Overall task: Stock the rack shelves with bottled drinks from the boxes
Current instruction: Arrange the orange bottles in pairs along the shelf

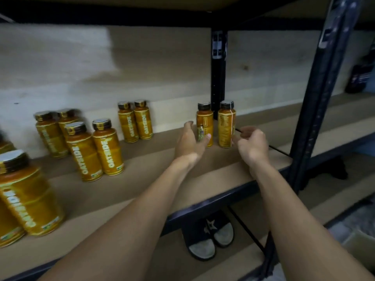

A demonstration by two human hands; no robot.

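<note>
Fingers [188, 126] of the left hand [189, 142] are seen spread and relaxed at the nine o'clock side of the first Oatside bottle [205, 116]. The thumb is laid across its lower label, though contact cannot be confirmed. The right hand [252, 147] is held at the three o'clock side of the second Oatside bottle [226, 122], its fingers loosely curled on nothing. Both bottles are stood upright and slightly apart near the back of the wooden shelf board [142, 199], in front of the rack's dark upright post [218, 78]. Further Oatside bottles [107, 149] are ranged upright in pairs toward nine o'clock. A pair of dark slippers [211, 238] is pictured below the shelf edge, at six o'clock.
</note>
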